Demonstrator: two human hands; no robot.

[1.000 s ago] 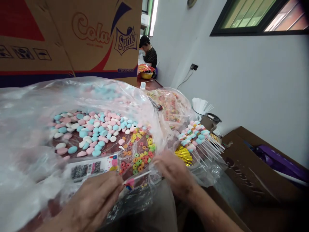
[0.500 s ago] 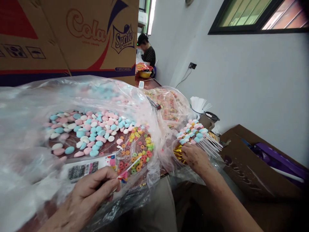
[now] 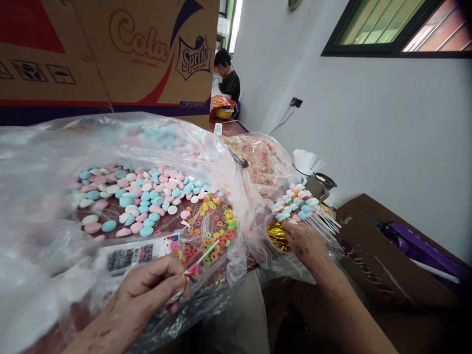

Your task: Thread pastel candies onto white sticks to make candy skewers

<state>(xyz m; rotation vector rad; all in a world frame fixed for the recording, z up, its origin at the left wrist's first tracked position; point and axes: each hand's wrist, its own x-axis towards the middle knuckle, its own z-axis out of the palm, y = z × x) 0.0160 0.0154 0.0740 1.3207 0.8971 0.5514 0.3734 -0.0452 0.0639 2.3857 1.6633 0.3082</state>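
My left hand (image 3: 158, 287) is closed on a thin white stick (image 3: 207, 254), which points up and to the right over small ring-shaped pieces (image 3: 223, 231) in yellow, green, orange and red. Beneath that hand lies a printed plastic packet (image 3: 142, 253). My right hand (image 3: 304, 241) has its fingertips pressed together at the lower edge of a pile of candy skewers (image 3: 295, 204), whose white sticks point right. Gold foil strips (image 3: 276, 236) sit just left of those fingers. What the right fingertips grip, if anything, is hidden.
Pink, blue and white candies (image 3: 147, 196) lie in a large clear plastic bag (image 3: 47, 162). Behind stands a big cardboard box (image 3: 147, 93). White sticks (image 3: 304, 160) stand by a dark mug (image 3: 320, 186). An open brown carton (image 3: 383, 265) is at right; a person (image 3: 230, 84) sits beyond.
The view has shifted slightly. My right hand has drawn a little right, uncovering more of the gold foil strips. My left hand keeps the stick, now tilted a bit steeper.
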